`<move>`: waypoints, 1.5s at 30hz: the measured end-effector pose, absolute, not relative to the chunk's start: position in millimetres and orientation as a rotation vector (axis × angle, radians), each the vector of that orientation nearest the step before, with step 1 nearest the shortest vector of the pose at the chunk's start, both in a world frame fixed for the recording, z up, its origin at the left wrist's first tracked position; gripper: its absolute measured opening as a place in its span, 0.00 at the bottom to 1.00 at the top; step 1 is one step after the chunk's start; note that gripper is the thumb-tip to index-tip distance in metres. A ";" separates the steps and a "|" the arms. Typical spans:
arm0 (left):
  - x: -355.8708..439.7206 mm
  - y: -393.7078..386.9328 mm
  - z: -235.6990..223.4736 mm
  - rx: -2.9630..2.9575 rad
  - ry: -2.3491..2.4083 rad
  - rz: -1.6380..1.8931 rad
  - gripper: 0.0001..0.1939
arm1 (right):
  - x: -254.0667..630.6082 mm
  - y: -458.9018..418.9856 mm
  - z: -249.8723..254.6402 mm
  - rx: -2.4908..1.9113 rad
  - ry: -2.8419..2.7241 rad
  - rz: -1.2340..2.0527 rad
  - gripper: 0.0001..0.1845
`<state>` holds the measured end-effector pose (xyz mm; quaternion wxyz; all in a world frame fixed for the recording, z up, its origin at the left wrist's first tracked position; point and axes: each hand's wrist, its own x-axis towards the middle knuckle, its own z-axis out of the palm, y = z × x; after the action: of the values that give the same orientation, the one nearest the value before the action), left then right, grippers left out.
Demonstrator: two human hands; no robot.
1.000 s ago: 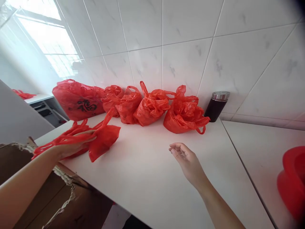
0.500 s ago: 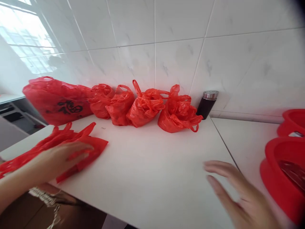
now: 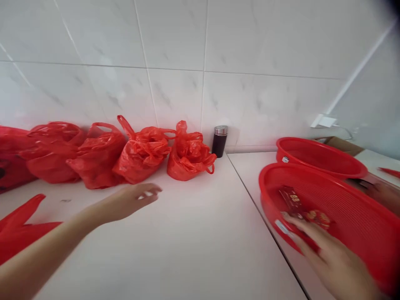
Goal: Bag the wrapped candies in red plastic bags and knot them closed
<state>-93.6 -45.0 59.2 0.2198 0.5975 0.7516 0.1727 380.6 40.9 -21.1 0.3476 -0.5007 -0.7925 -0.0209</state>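
At lower right, the right hand [image 3: 339, 258] meets a red plastic basket [image 3: 353, 214], grip unclear; printed packets [image 3: 291, 198] lie inside. Centre-left, the left hand [image 3: 134, 201] hangs half-open, empty.

1. The left arm [image 3: 46, 246] is bare as far as it shows, and gets thin at the wrist [image 3: 95, 217].
2. The left hand [image 3: 133, 201] is bare, with slim fingers [image 3: 153, 188].
3. The right hand [image 3: 339, 258], near right, is bare too, and a bit blurry.
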 end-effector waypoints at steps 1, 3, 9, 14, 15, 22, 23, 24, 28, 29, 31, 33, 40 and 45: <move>-75.8 -20.2 60.8 1.773 2.087 0.505 0.22 | 370.1 45.5 -21.3 -1.292 -2.075 -0.106 0.21; -46.9 23.2 57.3 2.071 2.184 0.537 0.23 | 347.5 57.1 -19.6 -1.291 -2.090 -0.172 0.18; -24.5 98.5 22.8 2.440 2.341 0.543 0.27 | 301.2 100.7 -0.9 -1.197 -2.152 -0.105 0.13; -38.9 108.4 1.3 2.521 2.425 0.434 0.20 | 245.1 123.7 27.8 -0.970 -2.166 0.117 0.11; -40.7 106.8 -1.2 2.537 2.429 0.413 0.18 | 228.2 129.5 32.9 -0.927 -2.196 0.165 0.11; -42.3 90.2 -6.1 2.640 2.376 0.354 0.16 | 116.6 191.5 40.2 -0.873 -2.219 0.287 0.26; -42.5 88.9 -6.4 2.649 2.362 0.353 0.16 | 106.7 198.2 39.6 -0.866 -2.203 0.310 0.26; -42.9 88.4 -6.9 2.656 2.348 0.356 0.16 | 98.8 203.3 40.0 -0.855 -2.185 0.338 0.22; -47.8 97.9 -11.9 2.626 2.326 0.421 0.16 | 86.5 209.5 59.0 -0.786 -2.036 0.483 0.05; -49.5 103.2 -13.6 2.598 2.332 0.456 0.17 | 88.1 208.8 68.4 -0.774 -1.962 0.522 0.07; -52.1 115.2 -16.4 2.525 2.340 0.545 0.17 | 96.7 205.6 89.6 -0.753 -1.791 0.602 0.14; -52.3 125.8 -16.1 2.437 2.334 0.661 0.18 | 111.0 199.7 108.3 -0.721 -1.651 0.689 0.18; -35.7 89.9 21.6 2.199 1.994 1.029 0.31 | 176.6 152.4 101.0 -0.566 -1.456 1.062 0.06; -22.6 31.0 36.6 1.390 0.992 1.335 0.31 | 199.6 109.7 66.4 -0.553 -1.482 1.130 0.04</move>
<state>-22.6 31.0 36.6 0.4679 0.5668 0.4045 0.5443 199.6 109.7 66.4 0.5636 -0.2349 -0.6299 0.4801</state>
